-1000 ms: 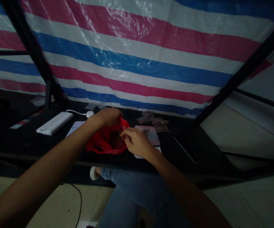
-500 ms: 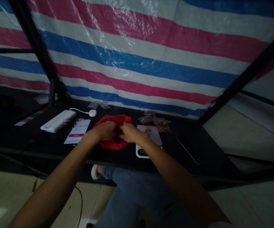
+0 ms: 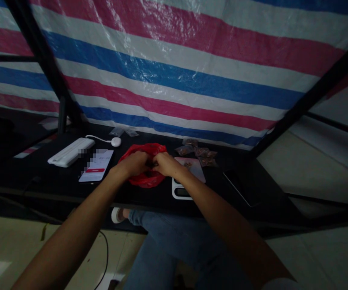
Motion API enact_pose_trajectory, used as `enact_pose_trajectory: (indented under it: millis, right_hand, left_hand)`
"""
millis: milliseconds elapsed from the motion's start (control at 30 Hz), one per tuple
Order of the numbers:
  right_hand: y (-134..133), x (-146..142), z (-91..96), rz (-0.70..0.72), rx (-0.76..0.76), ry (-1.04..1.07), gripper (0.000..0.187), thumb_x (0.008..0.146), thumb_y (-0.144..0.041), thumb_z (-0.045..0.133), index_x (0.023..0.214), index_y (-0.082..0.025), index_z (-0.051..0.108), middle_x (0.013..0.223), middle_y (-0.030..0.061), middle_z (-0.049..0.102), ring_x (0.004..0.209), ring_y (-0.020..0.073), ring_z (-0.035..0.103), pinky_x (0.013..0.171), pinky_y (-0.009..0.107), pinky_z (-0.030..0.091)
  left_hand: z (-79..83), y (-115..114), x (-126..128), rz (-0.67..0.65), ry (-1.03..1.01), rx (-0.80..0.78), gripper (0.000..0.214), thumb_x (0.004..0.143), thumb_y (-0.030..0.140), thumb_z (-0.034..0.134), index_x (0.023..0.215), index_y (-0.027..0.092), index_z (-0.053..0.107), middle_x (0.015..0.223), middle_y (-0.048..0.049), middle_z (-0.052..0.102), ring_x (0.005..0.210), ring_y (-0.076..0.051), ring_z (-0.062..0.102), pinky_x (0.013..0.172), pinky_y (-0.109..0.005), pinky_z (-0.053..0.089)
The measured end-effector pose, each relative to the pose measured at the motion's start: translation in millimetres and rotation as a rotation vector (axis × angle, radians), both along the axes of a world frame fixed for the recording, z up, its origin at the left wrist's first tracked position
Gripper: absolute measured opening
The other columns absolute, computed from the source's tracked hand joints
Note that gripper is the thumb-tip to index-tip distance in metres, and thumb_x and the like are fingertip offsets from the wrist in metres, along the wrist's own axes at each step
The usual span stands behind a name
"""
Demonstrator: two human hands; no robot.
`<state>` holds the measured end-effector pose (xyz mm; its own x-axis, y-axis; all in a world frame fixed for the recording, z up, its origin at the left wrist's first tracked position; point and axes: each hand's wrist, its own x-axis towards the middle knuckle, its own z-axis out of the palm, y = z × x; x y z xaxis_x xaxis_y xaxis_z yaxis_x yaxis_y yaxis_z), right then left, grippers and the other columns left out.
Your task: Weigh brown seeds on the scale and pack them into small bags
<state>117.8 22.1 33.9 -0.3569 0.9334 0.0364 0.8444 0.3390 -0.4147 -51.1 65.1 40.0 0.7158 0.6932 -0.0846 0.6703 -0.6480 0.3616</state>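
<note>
A red plastic bag [image 3: 143,150] lies on the black table [image 3: 41,177] in front of me. My left hand [image 3: 134,163] and my right hand [image 3: 165,164] meet over the bag, fingers closed and pinched together at its middle. What the fingertips grip inside is too dark to make out. Just right of my right hand sits a small white scale [image 3: 188,177] with a pinkish plate.
Several small clear packets with brown contents [image 3: 198,150] lie behind the scale. A lit phone [image 3: 97,171], a white power bank [image 3: 70,152] with cable and puck [image 3: 116,141] lie left. A dark phone [image 3: 241,187] lies right. A striped tarp [image 3: 174,72] hangs behind.
My left hand came down from the bag's far rim to meet my right hand over the bag's middle. The bag is now bunched between both hands.
</note>
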Motion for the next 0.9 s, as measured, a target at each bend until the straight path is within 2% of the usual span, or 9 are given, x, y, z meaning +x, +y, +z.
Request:
enact_pose_trajectory:
  millis: [200, 400, 567, 633, 767, 900]
  right_hand:
    - [0.6, 8.2, 6.3, -0.006, -0.027, 0.008, 0.012, 0.085, -0.008, 0.071, 0.086, -0.015, 0.080, 0.091, 0.0108, 0.081, 0.084, 0.0213, 0.074, 0.071, 0.027, 0.049]
    - [4.1, 16.5, 3.6, -0.036, -0.071, 0.198, 0.010, 0.082, -0.005, 0.076, 0.086, -0.013, 0.079, 0.090, 0.0091, 0.081, 0.082, 0.0185, 0.075, 0.073, 0.026, 0.053]
    - [3.4, 21.7, 1.9, -0.134, -0.085, 0.365, 0.016, 0.079, -0.003, 0.077, 0.090, -0.015, 0.080, 0.090, 0.0066, 0.081, 0.085, 0.0196, 0.077, 0.076, 0.026, 0.057]
    - [1.6, 23.8, 3.7, -0.151, -0.082, 0.423, 0.017, 0.079, -0.002, 0.075, 0.091, -0.014, 0.080, 0.090, 0.0079, 0.081, 0.084, 0.0196, 0.076, 0.077, 0.028, 0.058]
    - [-5.0, 32.6, 13.1, -0.134, -0.052, 0.487, 0.016, 0.080, -0.003, 0.075, 0.091, -0.014, 0.080, 0.089, 0.0077, 0.080, 0.083, 0.0183, 0.075, 0.079, 0.030, 0.059]
    - [-18.4, 55.7, 34.6, -0.149, -0.002, 0.558, 0.016, 0.081, -0.006, 0.075, 0.093, -0.015, 0.080, 0.093, 0.0078, 0.081, 0.084, 0.0178, 0.075, 0.082, 0.030, 0.059]
  left_hand:
    - [1.0, 4.2, 0.8, -0.015, -0.002, 0.020, 0.023, 0.079, 0.016, 0.063, 0.092, 0.022, 0.081, 0.093, -0.0076, 0.082, 0.084, -0.021, 0.074, 0.071, -0.026, 0.048]
    - [0.7, 10.7, -0.3, -0.060, 0.001, 0.009, 0.021, 0.083, 0.019, 0.062, 0.091, 0.018, 0.082, 0.088, -0.0066, 0.080, 0.077, -0.018, 0.069, 0.066, -0.024, 0.044]
    - [1.3, 10.7, -5.8, -0.054, 0.022, 0.006, 0.019, 0.083, 0.016, 0.062, 0.083, 0.017, 0.081, 0.079, -0.0053, 0.078, 0.069, -0.016, 0.066, 0.064, -0.025, 0.041]
    - [3.2, 11.5, -8.5, -0.041, 0.025, 0.005, 0.018, 0.082, 0.015, 0.063, 0.086, 0.017, 0.081, 0.082, -0.0058, 0.079, 0.071, -0.017, 0.067, 0.065, -0.025, 0.042]
    - [12.5, 12.1, -11.4, -0.024, 0.004, 0.010, 0.022, 0.083, 0.016, 0.064, 0.097, 0.019, 0.081, 0.094, -0.0056, 0.081, 0.082, -0.019, 0.072, 0.071, -0.025, 0.045]
    - [25.2, 5.2, -6.7, -0.052, -0.117, 0.007, 0.019, 0.086, 0.022, 0.067, 0.099, 0.020, 0.081, 0.094, -0.0050, 0.081, 0.082, -0.020, 0.073, 0.074, -0.026, 0.048]
